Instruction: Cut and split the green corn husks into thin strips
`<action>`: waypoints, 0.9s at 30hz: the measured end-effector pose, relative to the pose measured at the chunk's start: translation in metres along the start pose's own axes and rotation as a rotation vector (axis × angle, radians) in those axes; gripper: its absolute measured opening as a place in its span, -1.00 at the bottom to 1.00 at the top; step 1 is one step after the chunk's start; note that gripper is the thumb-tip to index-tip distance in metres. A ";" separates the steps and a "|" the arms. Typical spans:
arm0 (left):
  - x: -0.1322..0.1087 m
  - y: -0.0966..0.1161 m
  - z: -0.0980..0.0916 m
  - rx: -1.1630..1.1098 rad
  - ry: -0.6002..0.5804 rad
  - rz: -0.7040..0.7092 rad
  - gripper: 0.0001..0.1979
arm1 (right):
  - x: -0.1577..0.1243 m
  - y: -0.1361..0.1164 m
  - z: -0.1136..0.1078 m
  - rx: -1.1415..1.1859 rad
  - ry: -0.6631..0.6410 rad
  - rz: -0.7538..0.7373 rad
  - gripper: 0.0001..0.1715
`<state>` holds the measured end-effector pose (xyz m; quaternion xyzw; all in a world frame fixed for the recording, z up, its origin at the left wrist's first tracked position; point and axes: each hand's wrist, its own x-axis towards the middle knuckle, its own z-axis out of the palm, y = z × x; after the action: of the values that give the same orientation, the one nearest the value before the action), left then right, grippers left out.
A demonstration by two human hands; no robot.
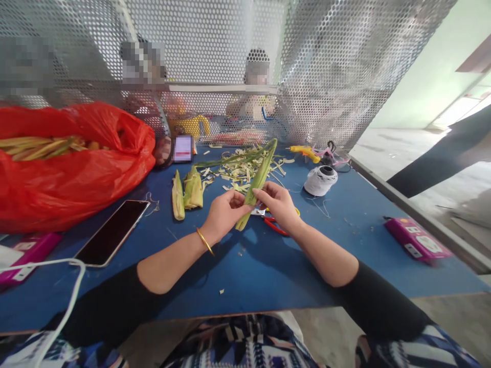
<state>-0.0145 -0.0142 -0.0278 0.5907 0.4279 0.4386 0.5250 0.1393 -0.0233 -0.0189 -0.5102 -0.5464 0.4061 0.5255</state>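
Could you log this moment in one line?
left hand: holds green husk | right hand: holds green husk | spool: on blue table

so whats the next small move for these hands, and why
Perhaps let the left hand hold the husk while the right hand reaches for the scissors: both hands pinch the husk near its lower end, the scissors lie close beneath the right hand, and cut-looking scraps lie beyond.
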 end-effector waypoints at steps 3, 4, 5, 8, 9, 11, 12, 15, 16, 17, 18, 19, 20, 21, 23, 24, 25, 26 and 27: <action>-0.001 0.000 0.001 -0.014 0.031 0.002 -0.73 | -0.001 0.003 0.001 -0.036 -0.010 0.018 -0.74; -0.001 0.000 0.002 -0.030 0.033 -0.009 -0.71 | -0.001 0.004 0.001 -0.038 -0.016 0.014 -0.78; -0.001 0.000 0.002 -0.045 0.033 -0.022 -0.69 | -0.001 0.004 0.001 -0.035 -0.022 0.007 -0.82; -0.002 0.003 0.003 -0.074 0.026 -0.065 -0.63 | 0.000 0.003 0.000 -0.014 -0.046 -0.006 -0.89; -0.002 0.004 0.003 -0.086 0.023 -0.084 -0.61 | 0.000 0.003 0.000 -0.004 -0.055 -0.006 -0.91; -0.002 0.006 0.003 -0.115 0.015 -0.130 -0.58 | 0.000 0.001 -0.001 0.022 -0.076 -0.001 -0.91; -0.002 0.007 0.003 -0.128 0.009 -0.153 -0.58 | 0.000 0.000 -0.001 0.035 -0.086 0.007 -0.90; -0.002 0.010 0.002 -0.153 -0.007 -0.197 -0.58 | 0.000 -0.003 -0.001 0.079 -0.097 0.051 -0.88; -0.003 0.010 0.001 -0.158 -0.010 -0.202 -0.58 | 0.000 -0.004 -0.001 0.095 -0.091 0.064 -0.88; -0.003 0.010 0.001 -0.159 -0.012 -0.202 -0.58 | -0.001 -0.005 0.000 0.107 -0.082 0.072 -0.88; -0.003 0.010 0.001 -0.155 -0.010 -0.194 -0.58 | -0.001 -0.006 0.000 0.115 -0.069 0.077 -0.88; -0.002 0.009 0.001 -0.145 -0.002 -0.178 -0.58 | -0.001 -0.007 0.000 0.118 -0.053 0.079 -0.85; -0.002 0.008 0.002 -0.131 0.008 -0.158 -0.57 | -0.001 -0.008 0.000 0.117 -0.035 0.082 -0.81; -0.002 0.007 0.002 -0.115 0.019 -0.137 -0.57 | -0.001 -0.008 0.000 0.114 -0.016 0.087 -0.76; -0.002 0.006 0.003 -0.092 0.038 -0.111 -0.55 | -0.001 -0.009 -0.001 0.114 0.015 0.104 -0.71; -0.002 0.005 0.004 -0.087 0.042 -0.109 -0.54 | 0.000 -0.008 -0.001 0.118 0.022 0.111 -0.71; -0.002 0.005 0.004 -0.089 0.042 -0.115 -0.53 | 0.000 -0.008 -0.002 0.122 0.023 0.115 -0.73; -0.002 0.005 0.004 -0.095 0.038 -0.125 -0.53 | 0.001 -0.008 -0.002 0.124 0.020 0.116 -0.76; -0.002 0.006 0.004 -0.103 0.034 -0.136 -0.53 | 0.001 -0.007 -0.002 0.123 0.015 0.116 -0.79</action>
<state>-0.0110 -0.0177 -0.0226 0.5250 0.4526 0.4335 0.5758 0.1407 -0.0234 -0.0112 -0.5109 -0.4862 0.4649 0.5353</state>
